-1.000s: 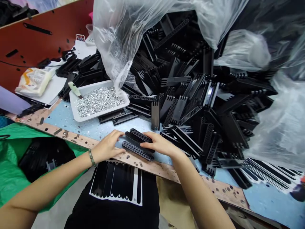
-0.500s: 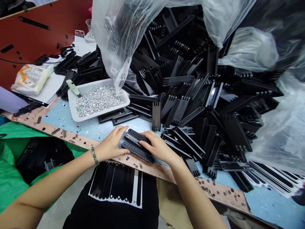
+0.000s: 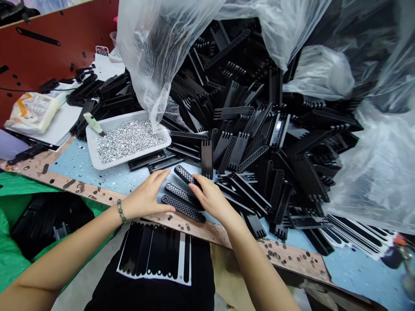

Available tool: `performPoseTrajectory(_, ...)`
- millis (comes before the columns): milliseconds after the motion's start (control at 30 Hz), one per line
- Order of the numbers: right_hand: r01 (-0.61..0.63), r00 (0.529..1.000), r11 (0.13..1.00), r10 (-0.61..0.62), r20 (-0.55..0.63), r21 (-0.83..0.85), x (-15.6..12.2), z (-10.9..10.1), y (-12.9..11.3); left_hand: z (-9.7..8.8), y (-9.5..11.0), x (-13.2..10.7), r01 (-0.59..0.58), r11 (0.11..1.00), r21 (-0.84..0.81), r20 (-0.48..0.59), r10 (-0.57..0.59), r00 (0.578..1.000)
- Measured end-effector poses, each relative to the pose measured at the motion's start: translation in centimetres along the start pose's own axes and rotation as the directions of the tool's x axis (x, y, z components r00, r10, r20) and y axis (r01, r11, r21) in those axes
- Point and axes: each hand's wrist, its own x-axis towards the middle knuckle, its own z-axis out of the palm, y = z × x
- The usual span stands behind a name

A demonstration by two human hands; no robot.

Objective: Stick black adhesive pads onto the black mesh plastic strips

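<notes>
My right hand [image 3: 212, 199] pinches a long black plastic piece [image 3: 184, 173] with a lattice-patterned face and rounded end. This piece is tilted up, its far end pointing away to the left. Below it two similar pieces lie side by side on the table: a middle lattice piece [image 3: 180, 193] and a front lattice piece [image 3: 183, 209]. My left hand [image 3: 145, 196] is open at their left ends, thumb stretched toward the front piece and fingers apart. On my lap rests a white sheet [image 3: 180, 259] with long black strips.
A white tray [image 3: 94, 151] of small metal parts, with a brush [image 3: 94, 124] in it, stands at the left. Behind and right is a big heap of black plastic parts [image 3: 240, 149] under clear plastic bags [image 3: 366, 164]. A green bag [image 3: 9, 242] hangs at lower left.
My right hand has lifted and tilted the rear lattice piece, parting it from the other two. My left hand stays open beside them. The view has shifted slightly.
</notes>
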Motion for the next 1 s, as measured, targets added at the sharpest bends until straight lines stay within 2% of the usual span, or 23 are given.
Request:
performPoseTrajectory(100, 0.05, 0.998, 0.99, -0.046, 0.032, -0.136, 1.0, 0.5, -0.4, 0.2, 0.0, -0.1, -0.071, 0.997, 0.019, 0.034, 0.07, 0.997)
performPoseTrajectory(200, 0.082, 0.995, 0.979, -0.091, -0.041, -0.185, 1.0, 0.6, -1.0, 0.6, 0.2, 0.4, -0.125, 0.988, 0.086, 0.093, 0.117, 0.989)
performPoseTrajectory(300, 0.11, 0.978, 0.993, -0.118, -0.171, -0.053, -0.6, 0.0, -1.5, 0.7, 0.3, 0.7, -0.195, 0.966, 0.168, 0.183, 0.164, 0.969)
performPoseTrajectory(400, 0.058, 0.982, 0.987, -0.029, -0.185, 0.15, -2.6, -0.7, -1.4, 0.3, -0.1, 0.2, -0.373, 0.897, 0.238, 0.17, 0.339, 0.925)
performPoseTrajectory(467, -0.021, 0.993, 0.954, 0.054, -0.104, 0.299, -3.4, -0.8, -1.2, 0.0, -0.7, -0.3, -0.491, 0.821, 0.292, 0.102, 0.483, 0.869)
performPoseTrajectory(533, -0.089, 0.995, 0.895, 0.061, 0.077, 0.438, -3.6, -0.8, -1.2, -0.4, -1.3, -0.6, -0.554, 0.767, 0.323, 0.066, 0.566, 0.822)
performPoseTrajectory(600, -0.125, 0.959, 0.843, -0.033, 0.282, 0.523, -3.5, -0.6, -1.5, -0.7, -1.8, -0.7, -0.564, 0.756, 0.331, 0.081, 0.573, 0.815)
performPoseTrajectory(667, -0.116, 0.917, 0.844, -0.112, 0.382, 0.524, -3.3, -0.2, -2.0, -1.1, -1.9, -1.0, -0.551, 0.76, 0.345, 0.095, 0.556, 0.826)
performPoseTrajectory(733, -0.044, 0.948, 0.912, -0.09, 0.305, 0.407, -3.4, 0.5, -2.5, -1.5, -1.6, -1.6, -0.535, 0.762, 0.365, 0.083, 0.546, 0.834)
performPoseTrajectory(800, 0.037, 0.992, 0.991, -0.052, 0.119, 0.129, -3.8, 1.6, -3.0, -1.8, -1.1, -2.6, -0.494, 0.792, 0.358, 0.024, 0.521, 0.853)
performPoseTrajectory(867, 0.083, 0.996, 0.978, -0.088, -0.015, -0.19, -4.4, 3.1, -3.3, -1.8, -0.7, -3.6, -0.404, 0.859, 0.314, -0.04, 0.437, 0.898)
performPoseTrajectory(933, 0.15, 0.985, 0.916, -0.171, -0.024, -0.373, -4.9, 4.3, -3.7, -1.2, -0.6, -4.3, -0.312, 0.913, 0.264, -0.045, 0.335, 0.941)
performPoseTrajectory(1000, 0.258, 0.962, 0.89, -0.272, 0.017, -0.377, -5.2, 4.6, -3.9, -0.2, -0.8, -4.5, -0.265, 0.931, 0.25, 0.018, 0.269, 0.963)
